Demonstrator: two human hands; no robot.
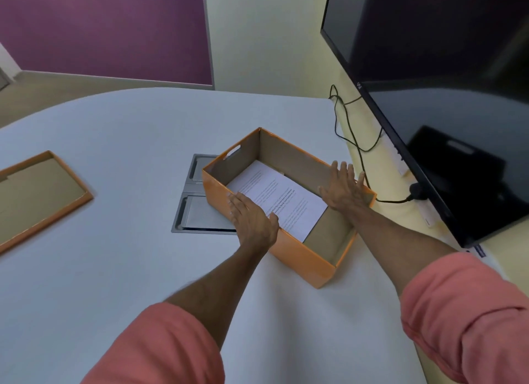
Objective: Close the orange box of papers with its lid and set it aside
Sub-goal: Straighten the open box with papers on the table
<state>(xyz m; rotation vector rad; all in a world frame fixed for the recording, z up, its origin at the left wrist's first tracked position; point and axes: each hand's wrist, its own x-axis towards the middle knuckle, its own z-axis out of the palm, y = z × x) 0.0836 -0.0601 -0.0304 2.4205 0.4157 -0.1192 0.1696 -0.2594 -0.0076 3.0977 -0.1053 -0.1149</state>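
An open orange box stands on the white table, right of centre, with printed papers lying flat inside. My left hand rests on the box's near-left long wall, fingers spread flat, thumb over the rim. My right hand lies flat against the far-right long wall, fingers apart. The orange lid lies upside down at the table's left edge, well away from both hands.
A grey metal cable hatch is set into the table, partly under the box's left side. A large dark screen hangs at the right with black cables running below it. A purple panel stands beyond the table.
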